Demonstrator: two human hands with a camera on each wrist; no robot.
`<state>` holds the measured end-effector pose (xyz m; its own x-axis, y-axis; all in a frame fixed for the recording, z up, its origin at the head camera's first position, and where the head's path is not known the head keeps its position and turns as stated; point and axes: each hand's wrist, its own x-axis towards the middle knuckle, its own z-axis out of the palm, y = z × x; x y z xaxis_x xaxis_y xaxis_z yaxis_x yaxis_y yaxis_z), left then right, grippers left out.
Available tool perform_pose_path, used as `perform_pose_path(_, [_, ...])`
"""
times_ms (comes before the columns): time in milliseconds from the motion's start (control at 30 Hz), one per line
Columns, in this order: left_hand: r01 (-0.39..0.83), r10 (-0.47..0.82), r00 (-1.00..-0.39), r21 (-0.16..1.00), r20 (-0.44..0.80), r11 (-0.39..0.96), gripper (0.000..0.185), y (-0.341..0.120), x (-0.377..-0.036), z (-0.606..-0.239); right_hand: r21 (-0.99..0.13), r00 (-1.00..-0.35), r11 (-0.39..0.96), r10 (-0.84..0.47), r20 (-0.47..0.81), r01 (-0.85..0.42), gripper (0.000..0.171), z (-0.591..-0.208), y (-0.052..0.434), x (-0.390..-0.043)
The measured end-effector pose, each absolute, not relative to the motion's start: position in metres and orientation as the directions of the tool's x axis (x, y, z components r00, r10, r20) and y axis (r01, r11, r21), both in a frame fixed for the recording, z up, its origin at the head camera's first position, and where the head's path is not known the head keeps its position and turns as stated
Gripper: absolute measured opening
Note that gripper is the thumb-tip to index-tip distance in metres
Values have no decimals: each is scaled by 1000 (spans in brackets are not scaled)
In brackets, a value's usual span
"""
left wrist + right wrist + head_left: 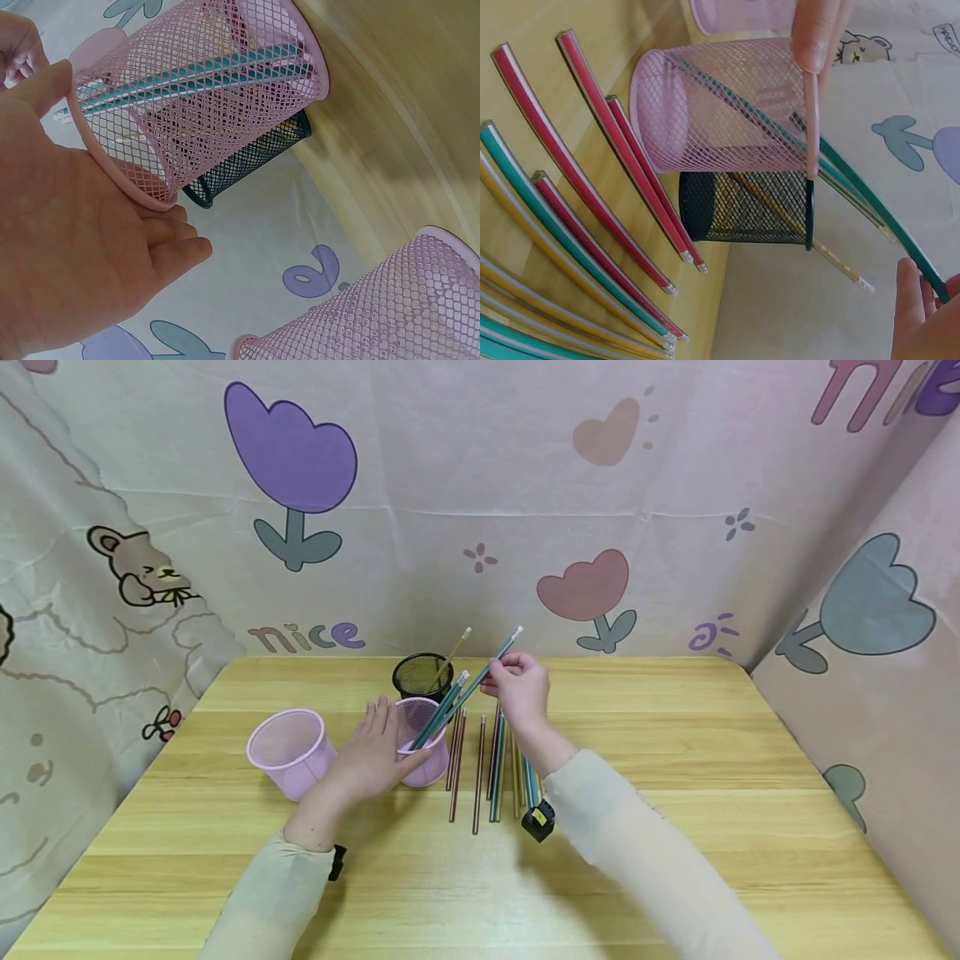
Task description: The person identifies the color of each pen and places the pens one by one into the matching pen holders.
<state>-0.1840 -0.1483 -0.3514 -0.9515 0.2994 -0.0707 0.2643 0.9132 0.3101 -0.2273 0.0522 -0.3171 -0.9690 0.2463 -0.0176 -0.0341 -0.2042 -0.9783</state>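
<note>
My left hand [363, 760] holds a pink mesh pencil cup [429, 772] at its rim, thumb across the near side and fingers round the left side. Inside the cup lean green pencils [187, 81], eraser ends up. My right hand [521, 689] pinches another green pencil [889, 214] near its eraser end, above and right of the cup. That pencil slants down into the cup's mouth. Behind stands a black mesh pencil cup [403, 675] with a yellow pencil [454, 648] in it.
Another pink mesh cup [300, 777] stands to the left. Several red pencils [477, 785], yellow pencils [525, 214] and green pencils lie on the wooden table [675, 727] right of the held cup. A patterned cloth [450, 460] hangs behind the table.
</note>
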Motion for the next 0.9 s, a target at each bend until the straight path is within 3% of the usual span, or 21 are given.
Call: perform_pose_path(900, [272, 303, -951, 311, -57, 911, 90, -148, -183, -350, -999, -992, -24, 116, -46, 44, 18, -338, 36, -216])
